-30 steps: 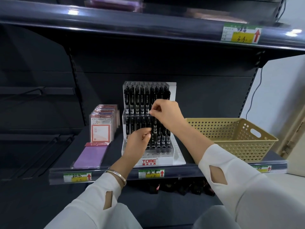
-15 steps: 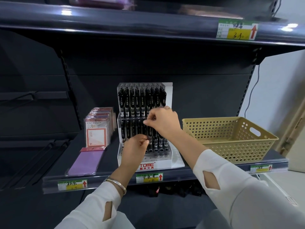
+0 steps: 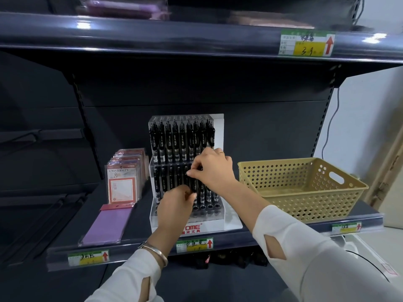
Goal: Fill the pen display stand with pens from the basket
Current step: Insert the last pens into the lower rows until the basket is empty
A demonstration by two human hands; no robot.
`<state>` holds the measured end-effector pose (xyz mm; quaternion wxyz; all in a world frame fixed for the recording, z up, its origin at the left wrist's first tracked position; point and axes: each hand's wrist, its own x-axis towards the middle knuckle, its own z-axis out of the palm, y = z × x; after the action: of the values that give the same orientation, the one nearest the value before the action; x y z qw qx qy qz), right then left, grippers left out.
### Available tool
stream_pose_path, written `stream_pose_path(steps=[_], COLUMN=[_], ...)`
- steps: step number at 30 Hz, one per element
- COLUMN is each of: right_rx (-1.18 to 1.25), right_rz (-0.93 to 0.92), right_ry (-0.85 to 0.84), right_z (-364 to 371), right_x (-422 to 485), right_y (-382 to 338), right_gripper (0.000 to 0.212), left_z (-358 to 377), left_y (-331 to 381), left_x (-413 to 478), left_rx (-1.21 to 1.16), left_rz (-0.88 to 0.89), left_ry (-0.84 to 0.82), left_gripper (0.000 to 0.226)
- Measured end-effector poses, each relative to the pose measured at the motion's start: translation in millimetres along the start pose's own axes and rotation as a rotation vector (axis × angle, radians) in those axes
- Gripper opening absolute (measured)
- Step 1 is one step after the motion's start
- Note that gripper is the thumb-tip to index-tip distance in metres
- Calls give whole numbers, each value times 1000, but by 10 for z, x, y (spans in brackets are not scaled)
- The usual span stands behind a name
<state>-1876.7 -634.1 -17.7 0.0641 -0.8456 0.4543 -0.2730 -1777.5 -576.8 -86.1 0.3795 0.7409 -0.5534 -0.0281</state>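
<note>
Black click pen (image 3: 193, 184) stands upright between two sets of fingers. The right hand's (image 3: 214, 171) fingertips (image 3: 192, 171) are pinched together on its top, and the left hand's (image 3: 174, 209) fingers (image 3: 191, 196) are closed on its lower barrel, just beneath them.

Over the past second the right hand has come down from the foot of the top row to the front of the middle tier, carrying the pen with it. The left hand has stayed low as a guide. That points to the pen being mid-insertion, its tip about to seat in a free slot; the slot itself is hidden behind the left hand.

Behind the fingers, the clear acrylic display stand (image 3: 212, 226) with its white printed base already carries rows of black pens (image 3: 181, 140) above and to either side, so the fill looks close to done.

Off to the right of the right wrist, well apart from the stand, sits the yellow perforated plastic basket (image 3: 305, 192). No pens show in the part of its inside that is visible.

Both stand and basket rest on the dark metal shelf (image 3: 142, 227), and a silver bangle (image 3: 157, 252) circles the left wrist.
</note>
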Motion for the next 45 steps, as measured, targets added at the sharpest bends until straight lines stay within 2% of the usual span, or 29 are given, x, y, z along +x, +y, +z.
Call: stream_pose_path(steps=[7,17,20,23,28,32,35,39,45], right_rx=[141,29,159,302,63,-169,-213,-224,-232], right_rz=[49,-11,4,82,210,348,401,407,405], right_ry=[8,-57,-5,68,2,-35,-26,-86,-278], right_z=[-88,-113,-188,-306,-509,-709,-842,-939,-971], right_x=[-37,-44,-65,-125,-378,-616,-777,-843,-779], right_y=[145,212,320,540,1101,1500,1760,1978,2135], right_gripper=[16,16,24,28,24,22,20,17,13], left_z=[-30,-94,-172,-206,-24,291,512,739,1054], left_y=[72,100,130,229,700,1118,1349,1561,1807], left_x=[23,18,-40,-103,-138,-137,-92,-1,133], left_rx=[-47,17,17,-12,-60,-15,16,112,149], left_rz=[51,67,50,130,322,414,412,442,404], left_ry=[44,-4,36,17,-173,-296,-341,-312,-366], left_gripper=[22,22,21,19,5,8,11,12,7])
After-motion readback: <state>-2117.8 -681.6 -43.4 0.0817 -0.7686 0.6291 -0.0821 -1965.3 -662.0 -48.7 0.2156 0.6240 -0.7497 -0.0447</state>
